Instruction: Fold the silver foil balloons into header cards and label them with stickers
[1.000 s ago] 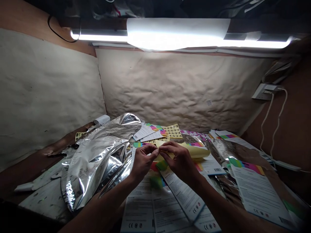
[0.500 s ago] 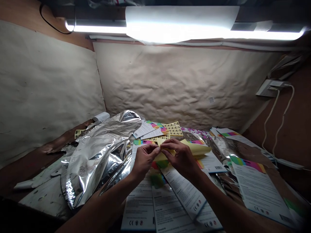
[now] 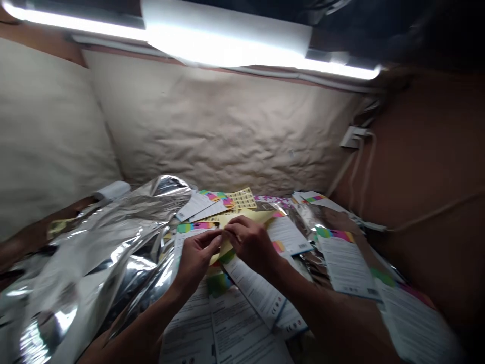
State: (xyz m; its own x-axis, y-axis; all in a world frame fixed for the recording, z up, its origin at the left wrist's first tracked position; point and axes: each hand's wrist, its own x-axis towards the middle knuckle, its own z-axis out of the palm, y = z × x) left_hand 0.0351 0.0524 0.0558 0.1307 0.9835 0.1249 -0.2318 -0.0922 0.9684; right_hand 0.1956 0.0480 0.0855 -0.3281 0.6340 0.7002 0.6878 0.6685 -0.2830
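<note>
Clamped between the left hand point(image 3: 196, 259) and right hand point(image 3: 250, 247), a bent yellow sheet point(image 3: 248, 218) is pinched above printed leaflets point(image 3: 257, 290); crumpled silver foil bags point(image 3: 98, 227) are heaped alongside.

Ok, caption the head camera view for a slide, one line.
Left hand and right hand pinch a folded yellow sheet over printed leaflets, beside crumpled silver foil.

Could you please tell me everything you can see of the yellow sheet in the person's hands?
The pale yellow sheet looks like thin, matte paper, bent rather than flat, spreading to a pointed corner at upper right and narrowing to a tip at lower left. The left hand and right hand pinch it above the printed leaflets.
</note>
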